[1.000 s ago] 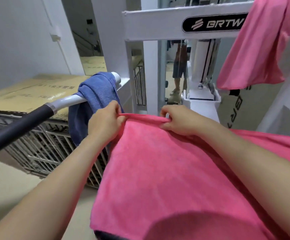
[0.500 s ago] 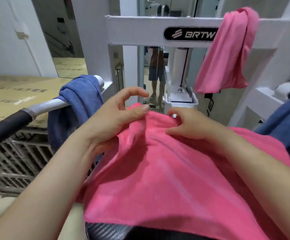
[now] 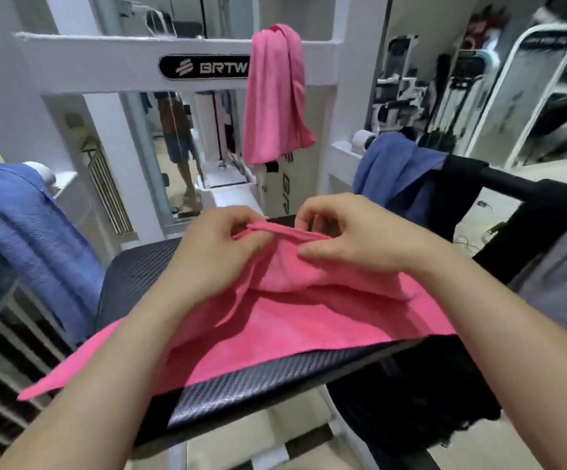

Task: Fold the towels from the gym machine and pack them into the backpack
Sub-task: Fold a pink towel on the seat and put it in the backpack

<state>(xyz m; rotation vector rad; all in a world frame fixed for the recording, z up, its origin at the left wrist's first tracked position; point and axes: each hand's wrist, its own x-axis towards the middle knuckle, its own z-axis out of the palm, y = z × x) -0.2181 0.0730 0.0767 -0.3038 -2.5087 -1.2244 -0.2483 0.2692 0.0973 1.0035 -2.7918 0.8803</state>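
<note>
My pink cloth towel (image 3: 292,320) overhangs the black textured padded seat (image 3: 248,385) at near left, bare pad far left. My left hand (image 3: 217,256) and right hand (image 3: 360,239) have fingers (image 3: 310,248) clamped on its far folded edge.

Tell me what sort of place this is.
Most likely a gym. A white exercise machine with a BRTW badge stands ahead, its black padded seat under the pink towel being folded, and more workout machines fill the room at the right.
</note>
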